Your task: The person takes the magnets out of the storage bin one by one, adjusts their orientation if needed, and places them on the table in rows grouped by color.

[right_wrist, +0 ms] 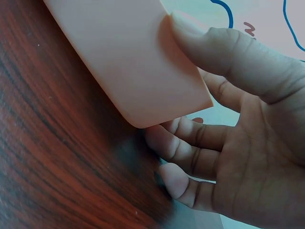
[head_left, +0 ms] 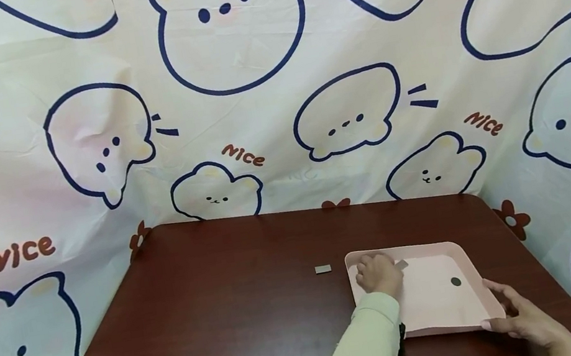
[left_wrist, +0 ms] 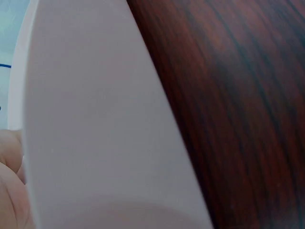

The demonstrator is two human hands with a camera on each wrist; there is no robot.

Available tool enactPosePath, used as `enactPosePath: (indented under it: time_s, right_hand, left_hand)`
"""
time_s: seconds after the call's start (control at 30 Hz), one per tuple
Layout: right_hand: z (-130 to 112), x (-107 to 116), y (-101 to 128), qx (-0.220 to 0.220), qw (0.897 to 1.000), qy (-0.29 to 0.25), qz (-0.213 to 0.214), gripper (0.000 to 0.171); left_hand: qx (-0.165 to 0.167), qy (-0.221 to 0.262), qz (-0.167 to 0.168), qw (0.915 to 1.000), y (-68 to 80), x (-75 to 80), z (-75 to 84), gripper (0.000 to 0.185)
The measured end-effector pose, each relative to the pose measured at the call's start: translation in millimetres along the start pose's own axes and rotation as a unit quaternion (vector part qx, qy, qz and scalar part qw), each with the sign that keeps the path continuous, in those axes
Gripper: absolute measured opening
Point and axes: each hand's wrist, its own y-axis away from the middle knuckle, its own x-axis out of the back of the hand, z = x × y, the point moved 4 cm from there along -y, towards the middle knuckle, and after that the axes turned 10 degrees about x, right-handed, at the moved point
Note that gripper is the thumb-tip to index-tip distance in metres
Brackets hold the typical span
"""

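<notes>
Pink tray [head_left: 441, 297] on the right part of a dark wooden table [head_left: 231, 325], near the front edge. Left hand [head_left: 378, 274] inside the tray at its far left corner, fingers curled down onto the tray floor, just beside a small grey rectangular piece [head_left: 401, 264]; cannot tell whether pinching it or only touching. Pale sleeve [head_left: 365, 347] running back from that hand across the tray's near left rim. Right hand [head_left: 525, 320] at the tray's near right corner, thumb on top of the rim and fingers curled under it, gripping the corner; same grip seen close in the right wrist view, thumb [right_wrist: 224, 43] pressed on the pink wall [right_wrist: 128, 57], other fingers [right_wrist: 186, 143] tucked beneath against the wood. Small dark round piece [head_left: 455, 281] lying on the tray floor, right of centre, apart from both hands. Second grey rectangular piece [head_left: 323, 269] on the bare table, just left of the tray. Cloth printed with bears [head_left: 232, 29] hanging behind and around the table. Left wrist view filled by blurred pink tray wall [left_wrist: 95, 119] and wood grain.
</notes>
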Motion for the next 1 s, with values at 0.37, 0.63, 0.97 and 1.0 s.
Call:
enactPosePath:
  time_s: [0.37, 0.63, 0.97, 1.0]
  right_hand:
    - [2.0, -0.8, -0.1, -0.009, 1.000, 0.008, 0.002, 0.092]
    - [-1.0, -1.6, -0.2, -0.009, 1.000, 0.008, 0.000, 0.092]
    - [-1.3, -0.2, -1.0, -0.012, 1.000, 0.002, -0.001, 0.093]
    - [-0.8, -0.3, -0.8, -0.011, 1.000, 0.001, -0.002, 0.092]
  left_hand:
    - [0.008, 0.005, 0.039, 0.9992, 1.7, -4.0, -3.1, 0.011]
    - [0.004, 0.013, 0.027, 0.9996, -2.5, -6.1, -4.8, 0.015]
    - [0.012, 0.034, 0.011, 0.9993, -4.7, -7.4, -5.4, 0.027]
    - [0.011, 0.032, 0.009, 0.9994, -4.3, -6.6, -5.1, 0.028]
